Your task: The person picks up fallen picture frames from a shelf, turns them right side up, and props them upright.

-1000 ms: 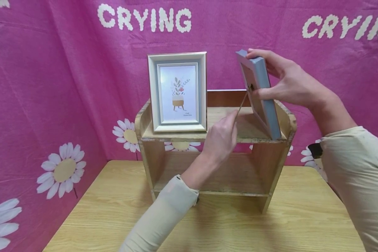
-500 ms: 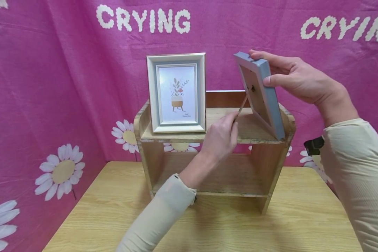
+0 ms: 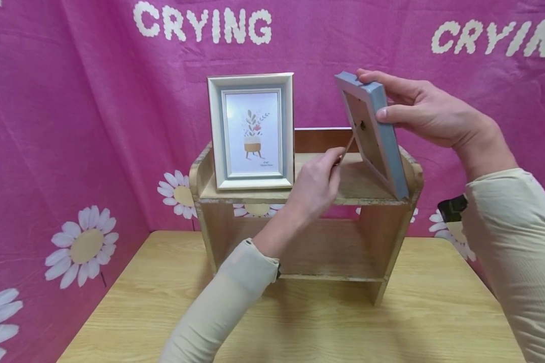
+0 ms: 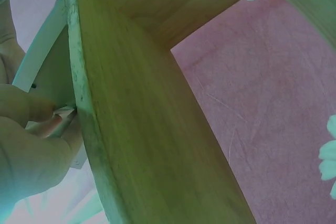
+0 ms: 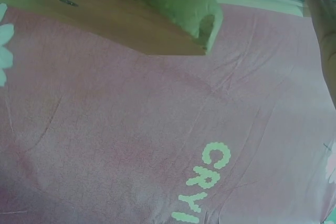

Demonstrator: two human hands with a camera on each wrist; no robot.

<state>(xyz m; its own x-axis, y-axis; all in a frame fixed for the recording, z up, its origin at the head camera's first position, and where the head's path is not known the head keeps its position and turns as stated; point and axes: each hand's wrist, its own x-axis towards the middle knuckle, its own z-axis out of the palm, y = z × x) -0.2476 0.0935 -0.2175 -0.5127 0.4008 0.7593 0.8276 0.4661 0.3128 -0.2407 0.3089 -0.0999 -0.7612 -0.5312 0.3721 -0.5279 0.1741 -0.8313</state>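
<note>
My right hand (image 3: 440, 113) holds a blue-grey picture frame (image 3: 388, 146) by its upper part, thumb against the side edge and fingers over the top and front. The frame leans at the right end of the shelf's top board, its back turned to the left. In my left hand (image 3: 315, 181) a thin strip (image 3: 350, 142), seen edge-on, is pinched between thumb and fingers. It looks like the frame's stand leg and reaches up to the frame's back; where it joins is hard to tell. A cream picture frame (image 3: 251, 133) with a potted-plant print stands upright to the left.
A small two-tier wooden shelf (image 3: 272, 196) stands on the wooden table (image 3: 136, 302), its side panels rising past the top board. Behind and to the left hangs a pink cloth (image 3: 109, 101) with daisies and lettering.
My right thumb has moved from the frame's back to its side edge. The left hand still pinches the strip, whose upper end now sits slightly lower and farther left on the frame's back.
</note>
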